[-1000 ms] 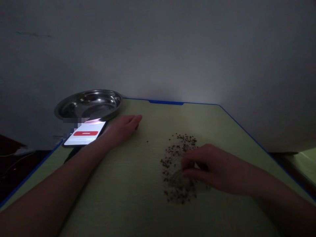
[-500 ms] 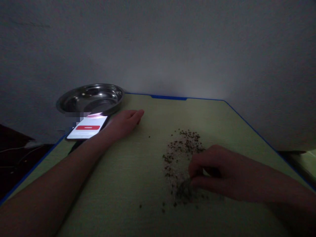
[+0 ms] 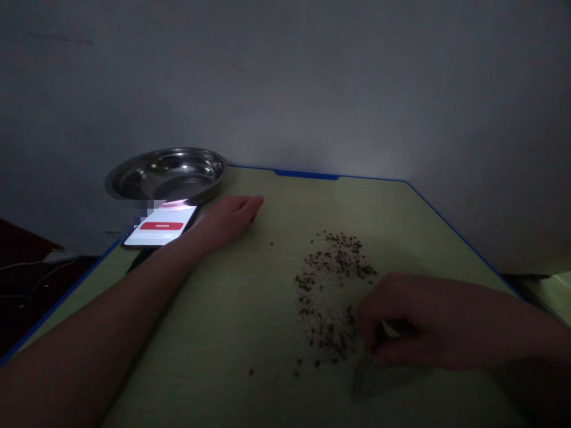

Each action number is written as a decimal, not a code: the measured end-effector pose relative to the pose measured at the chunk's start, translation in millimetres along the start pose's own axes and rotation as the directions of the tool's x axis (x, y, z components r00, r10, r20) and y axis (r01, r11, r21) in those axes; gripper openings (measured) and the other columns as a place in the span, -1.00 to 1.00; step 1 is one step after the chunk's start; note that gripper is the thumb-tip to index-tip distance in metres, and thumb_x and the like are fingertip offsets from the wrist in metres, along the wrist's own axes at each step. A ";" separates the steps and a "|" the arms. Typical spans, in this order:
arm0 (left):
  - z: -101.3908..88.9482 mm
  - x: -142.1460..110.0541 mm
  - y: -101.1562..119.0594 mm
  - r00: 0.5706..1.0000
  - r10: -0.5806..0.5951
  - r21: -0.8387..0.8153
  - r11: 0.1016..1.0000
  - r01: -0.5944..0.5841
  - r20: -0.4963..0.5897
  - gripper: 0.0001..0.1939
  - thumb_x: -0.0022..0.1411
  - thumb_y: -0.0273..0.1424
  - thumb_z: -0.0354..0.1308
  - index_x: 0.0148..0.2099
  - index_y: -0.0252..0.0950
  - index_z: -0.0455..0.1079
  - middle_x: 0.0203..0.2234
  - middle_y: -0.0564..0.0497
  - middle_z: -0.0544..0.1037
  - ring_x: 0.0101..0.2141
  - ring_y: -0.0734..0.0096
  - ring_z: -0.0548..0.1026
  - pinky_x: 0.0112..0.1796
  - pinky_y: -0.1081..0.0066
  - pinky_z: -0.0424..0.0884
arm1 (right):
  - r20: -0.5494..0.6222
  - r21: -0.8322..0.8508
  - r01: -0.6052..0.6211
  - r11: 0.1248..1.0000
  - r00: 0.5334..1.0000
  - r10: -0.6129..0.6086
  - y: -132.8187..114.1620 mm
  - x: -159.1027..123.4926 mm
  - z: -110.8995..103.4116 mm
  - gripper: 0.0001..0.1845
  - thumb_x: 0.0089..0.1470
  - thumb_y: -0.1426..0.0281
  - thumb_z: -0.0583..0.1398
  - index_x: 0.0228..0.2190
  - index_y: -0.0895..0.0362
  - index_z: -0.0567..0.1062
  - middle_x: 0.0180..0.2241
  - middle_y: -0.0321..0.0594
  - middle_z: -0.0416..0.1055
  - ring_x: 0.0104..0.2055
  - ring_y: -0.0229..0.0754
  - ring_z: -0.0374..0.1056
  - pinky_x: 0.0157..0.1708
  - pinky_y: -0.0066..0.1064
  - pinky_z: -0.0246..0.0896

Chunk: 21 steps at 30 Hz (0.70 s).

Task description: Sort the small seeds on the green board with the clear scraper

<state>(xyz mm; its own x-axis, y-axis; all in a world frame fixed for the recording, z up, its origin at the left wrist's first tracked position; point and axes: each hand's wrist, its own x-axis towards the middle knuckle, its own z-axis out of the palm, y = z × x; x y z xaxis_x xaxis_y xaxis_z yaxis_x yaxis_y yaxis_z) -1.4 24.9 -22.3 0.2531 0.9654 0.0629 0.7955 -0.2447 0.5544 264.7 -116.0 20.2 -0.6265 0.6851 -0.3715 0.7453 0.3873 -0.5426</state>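
My right hand (image 3: pixel 413 321) is low over the table, thumb and forefinger pinched on a small grey tool (image 3: pixel 362 377), blurred so that its kind is unclear. The tool points down to the table just right of a loose spread of dark and pale grains (image 3: pixel 332 297), whose dark bits look like small beans or seeds. My left hand (image 3: pixel 229 220) rests on its side on the table, fingers loosely curled, with nothing visible in it. Its underside is hidden.
A steel basin (image 3: pixel 167 175) stands at the table's far left corner. In front of it, a lit phone (image 3: pixel 156 229) lies partly behind my left forearm. The green table (image 3: pixel 223 315) has a blue edge and meets a grey wall (image 3: pixel 285 83).
My right hand has moved right and toward me with the grey tool, off the near part of the grains and onto the table beside them. My left hand stays put.
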 end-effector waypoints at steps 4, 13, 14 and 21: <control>0.2 -0.4 1.1 1.000 -0.007 0.013 1.000 0.007 -0.005 -0.53 0.19 -0.02 -0.19 -0.56 -0.23 0.21 -0.71 0.07 0.28 -0.60 0.40 0.25 -0.54 0.40 0.09 | 0.053 0.015 0.012 1.000 0.998 -0.013 -3.2 -0.7 2.4 -0.92 -0.06 0.37 0.27 -0.41 0.02 0.56 -0.46 -0.34 0.47 -0.46 -0.27 0.36 -0.52 -0.49 0.11; 0.8 -0.7 1.1 1.000 0.006 0.015 1.000 -0.006 -0.007 -0.52 0.20 -0.02 -0.19 -0.55 -0.24 0.22 -0.70 0.08 0.29 -0.60 0.42 0.25 -0.54 0.40 0.09 | -0.152 0.023 0.022 0.999 0.988 -0.018 -7.2 21.8 18.7 -0.87 0.09 0.31 0.17 -0.40 0.05 0.52 -0.49 -0.36 0.44 -0.47 -0.31 0.29 -0.50 -0.49 0.07; 0.9 -0.7 1.1 1.000 0.005 0.014 1.000 -0.005 -0.006 -0.52 0.20 -0.02 -0.19 -0.55 -0.24 0.23 -0.70 0.08 0.29 -0.60 0.42 0.26 -0.54 0.40 0.10 | -0.188 0.020 0.012 1.000 0.982 -0.008 -5.5 23.7 18.3 -0.86 0.10 0.30 0.17 -0.41 0.06 0.51 -0.51 -0.37 0.43 -0.50 -0.33 0.27 -0.51 -0.49 0.06; 0.6 -1.8 2.0 1.000 0.018 0.013 1.000 -0.018 -0.006 -0.54 0.21 -0.05 -0.19 -0.55 -0.24 0.22 -0.69 0.07 0.31 -0.58 0.39 0.28 -0.51 0.39 0.11 | -0.247 0.051 -0.018 0.999 0.969 0.030 -0.3 20.9 10.9 -0.81 0.10 0.26 0.15 -0.44 0.07 0.51 -0.54 -0.33 0.41 -0.51 -0.30 0.26 -0.53 -0.49 0.07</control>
<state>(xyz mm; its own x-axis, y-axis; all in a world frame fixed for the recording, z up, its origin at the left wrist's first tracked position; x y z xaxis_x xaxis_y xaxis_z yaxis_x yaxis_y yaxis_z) 0.1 22.7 -21.9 0.2643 0.9613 0.0782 0.7976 -0.2634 0.5426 248.9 -108.6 4.4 -0.5281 0.8275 -0.1907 0.7440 0.3426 -0.5736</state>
